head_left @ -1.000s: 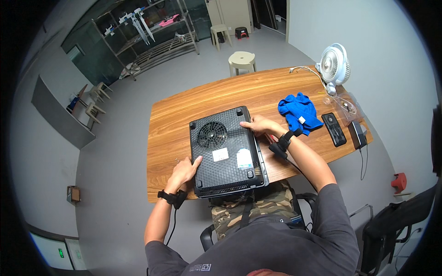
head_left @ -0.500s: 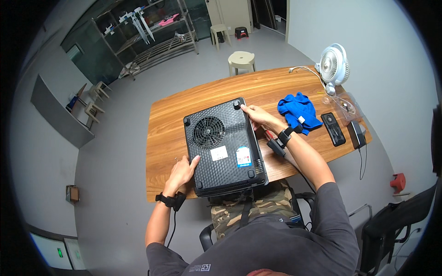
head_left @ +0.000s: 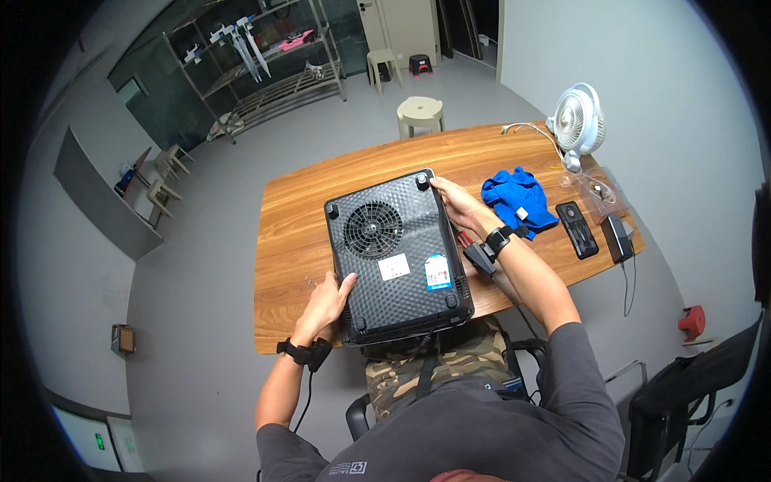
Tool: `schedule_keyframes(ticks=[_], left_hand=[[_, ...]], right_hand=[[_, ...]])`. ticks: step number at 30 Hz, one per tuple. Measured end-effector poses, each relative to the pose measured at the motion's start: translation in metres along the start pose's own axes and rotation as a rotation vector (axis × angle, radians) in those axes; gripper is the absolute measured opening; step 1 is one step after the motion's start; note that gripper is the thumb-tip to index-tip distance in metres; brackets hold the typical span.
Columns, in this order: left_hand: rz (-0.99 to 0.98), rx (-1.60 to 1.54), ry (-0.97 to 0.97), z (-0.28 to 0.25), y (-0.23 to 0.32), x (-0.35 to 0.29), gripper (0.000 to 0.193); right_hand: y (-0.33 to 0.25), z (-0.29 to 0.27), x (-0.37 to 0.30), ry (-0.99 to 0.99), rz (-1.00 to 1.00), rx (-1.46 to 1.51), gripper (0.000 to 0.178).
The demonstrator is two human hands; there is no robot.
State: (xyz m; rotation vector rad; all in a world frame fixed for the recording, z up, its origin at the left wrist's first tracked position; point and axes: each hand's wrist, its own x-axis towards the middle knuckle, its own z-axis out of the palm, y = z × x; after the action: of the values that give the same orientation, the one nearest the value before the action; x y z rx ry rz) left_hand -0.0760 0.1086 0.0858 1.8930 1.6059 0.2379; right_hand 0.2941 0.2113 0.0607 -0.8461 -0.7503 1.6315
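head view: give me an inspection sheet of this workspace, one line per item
Surface: wood-grain table, curved far edge.
Work item: black appliance, feet and round vent facing up; cannot tell whether it rests fully on the table.
Clutter: blue cloth, flat black case, black box and white fan, all to the right.
Hands: left hand on the appliance's left edge; right hand at its upper right edge.
Cables: white cable beside the fan; thin dark cord hanging past the table's right edge.
Surroundings: beige stool beyond the table, metal rack farther back; other people: nothing seen.
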Motion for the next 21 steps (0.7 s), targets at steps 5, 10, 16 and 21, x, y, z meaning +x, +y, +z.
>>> schedule_keyframes(ticks=[5,10,16,21], left_hand=[[0.013,-0.030,-0.009,0.006,-0.002,0.000,0.078],[0.029,-0.030,-0.008,0.008,-0.004,0.002,0.080],[-0.006,-0.012,-0.040,0.005,0.003,0.000,0.076],[0.030,-0.027,-0.011,0.011,-0.006,0.005,0.080]], right_hand=[[0.002,-0.011,0.019,0.064,0.146,0.235,0.028],[0.008,-0.019,0.033,0.110,0.134,0.235,0.029],[0.007,-0.019,0.031,0.117,0.149,0.249,0.029],[0.006,-0.022,0.031,0.154,0.192,0.207,0.030]])
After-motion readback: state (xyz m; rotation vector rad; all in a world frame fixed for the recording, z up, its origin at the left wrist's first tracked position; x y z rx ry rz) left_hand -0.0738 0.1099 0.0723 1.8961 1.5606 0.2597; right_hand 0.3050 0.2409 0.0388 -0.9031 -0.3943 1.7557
